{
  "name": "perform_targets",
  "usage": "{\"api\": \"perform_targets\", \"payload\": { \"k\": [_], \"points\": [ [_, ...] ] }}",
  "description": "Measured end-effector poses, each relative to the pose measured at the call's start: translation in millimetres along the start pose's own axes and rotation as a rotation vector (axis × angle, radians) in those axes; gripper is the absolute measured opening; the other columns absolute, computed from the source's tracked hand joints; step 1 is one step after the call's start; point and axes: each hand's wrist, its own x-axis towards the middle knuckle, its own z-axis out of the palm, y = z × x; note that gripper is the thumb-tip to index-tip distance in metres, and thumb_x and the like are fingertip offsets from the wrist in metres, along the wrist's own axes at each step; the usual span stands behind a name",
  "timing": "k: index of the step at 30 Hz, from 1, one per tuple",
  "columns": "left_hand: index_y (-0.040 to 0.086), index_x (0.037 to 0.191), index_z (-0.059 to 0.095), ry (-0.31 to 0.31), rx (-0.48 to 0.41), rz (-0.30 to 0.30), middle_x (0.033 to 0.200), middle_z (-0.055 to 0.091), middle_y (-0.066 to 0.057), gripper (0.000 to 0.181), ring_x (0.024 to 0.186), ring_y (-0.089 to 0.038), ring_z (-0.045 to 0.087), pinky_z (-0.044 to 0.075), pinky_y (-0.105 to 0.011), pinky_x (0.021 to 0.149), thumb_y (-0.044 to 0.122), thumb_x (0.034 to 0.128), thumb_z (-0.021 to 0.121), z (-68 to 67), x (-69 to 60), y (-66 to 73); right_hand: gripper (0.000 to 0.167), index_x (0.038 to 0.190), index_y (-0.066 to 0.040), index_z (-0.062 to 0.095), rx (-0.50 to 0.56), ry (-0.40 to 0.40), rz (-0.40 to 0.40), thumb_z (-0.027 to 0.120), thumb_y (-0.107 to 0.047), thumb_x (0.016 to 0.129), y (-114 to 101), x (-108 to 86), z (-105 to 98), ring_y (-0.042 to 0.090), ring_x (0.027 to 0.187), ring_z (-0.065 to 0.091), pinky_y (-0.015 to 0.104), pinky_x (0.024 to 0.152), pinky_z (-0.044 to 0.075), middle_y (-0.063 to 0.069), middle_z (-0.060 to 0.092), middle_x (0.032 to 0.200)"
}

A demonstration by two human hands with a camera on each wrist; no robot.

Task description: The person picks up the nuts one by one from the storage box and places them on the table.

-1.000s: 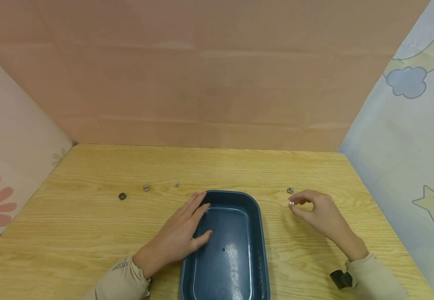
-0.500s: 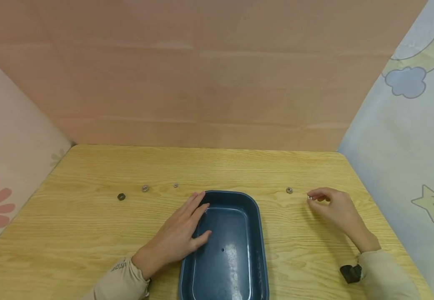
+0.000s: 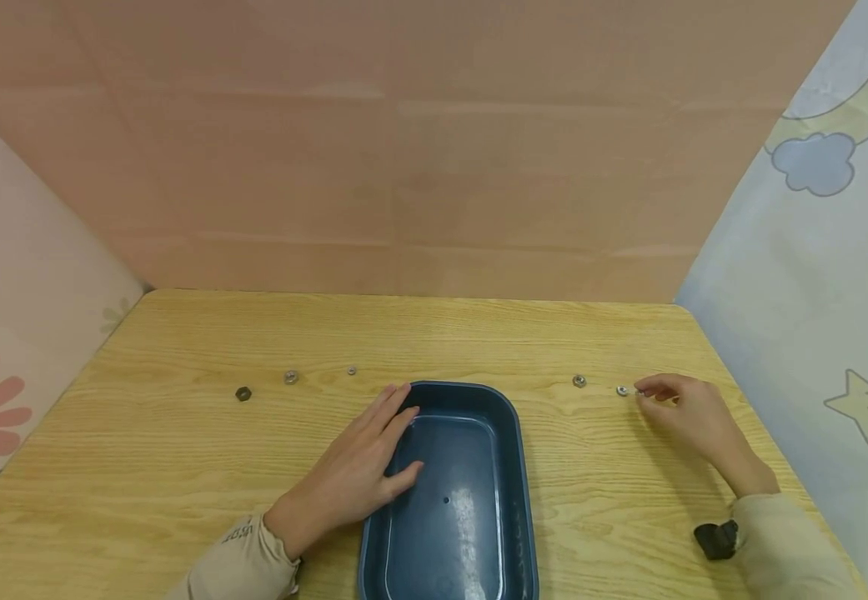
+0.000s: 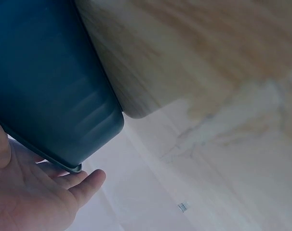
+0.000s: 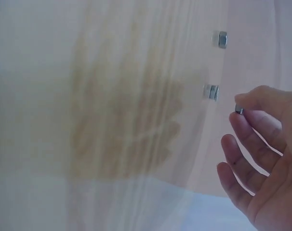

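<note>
My left hand [image 3: 354, 467] rests on the left rim of a dark blue plastic tray [image 3: 525, 467], its fingers spread and fairly straight. The left wrist view shows the palm [image 4: 33, 197] under the tray's rim [image 4: 64, 166]. On the right, thumb and forefinger of my right hand [image 3: 692, 417] pinch a small silver nut [image 5: 239, 109], just above or at the table; contact is unclear. Beside those fingertips a flanged silver nut [image 3: 622, 391] lies on the wooden table. Farther left sits another silver hex nut [image 3: 579, 381].
Left of the tray, a dark nut [image 3: 243, 393], a silver nut [image 3: 291, 377] and a smaller one [image 3: 352, 371] are spread along the table [image 3: 141, 450]. A brown paper-like wall [image 3: 403, 167] closes off the back, with patterned walls at both sides.
My right hand has moved rightward, away from the hex nut. A flanged nut now lies on the table where its fingertips were, and a small nut is in the pinch. The left hand stays put.
</note>
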Motion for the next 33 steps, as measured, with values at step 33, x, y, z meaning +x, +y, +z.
{"api": "perform_targets", "payload": {
  "k": [33],
  "points": [
    [0.003,0.142,0.051,-0.002,0.003,0.001,0.16,0.031,-0.018,0.064,0.149,-0.036,0.031,0.038,-0.053,0.114,0.04,0.092,0.067,-0.1,0.1,1.0,0.026,0.109,0.004,0.07,-0.045,-0.149,0.112,0.068,-0.017,0.093,20.2,4.8,-3.6,0.038,0.086,0.067,0.052,0.073,0.052,0.023,0.071,0.098]
  ]
}}
